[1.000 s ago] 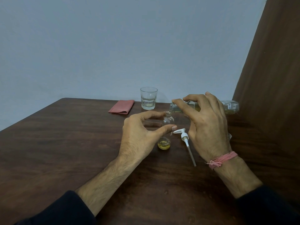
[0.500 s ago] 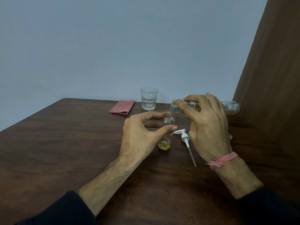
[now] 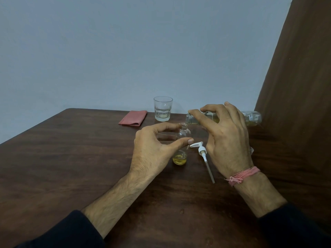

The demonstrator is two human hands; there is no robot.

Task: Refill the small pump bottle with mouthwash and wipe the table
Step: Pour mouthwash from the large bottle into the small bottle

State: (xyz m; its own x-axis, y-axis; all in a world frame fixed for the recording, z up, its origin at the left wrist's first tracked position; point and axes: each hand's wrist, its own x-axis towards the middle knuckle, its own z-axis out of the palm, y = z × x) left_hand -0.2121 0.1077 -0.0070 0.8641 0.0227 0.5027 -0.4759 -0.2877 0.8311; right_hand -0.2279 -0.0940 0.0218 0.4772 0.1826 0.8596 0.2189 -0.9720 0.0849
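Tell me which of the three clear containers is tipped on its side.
The large clear bottle gripped by the right hand, held horizontally. The small clear bottle in the left hand and the drinking glass stand upright.

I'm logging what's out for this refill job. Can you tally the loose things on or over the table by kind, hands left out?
Bottles: 2, the small pump bottle and the large mouthwash bottle
Drinking glass: 1
Pump head with its tube: 1
Folded red cloth: 1
Total: 5
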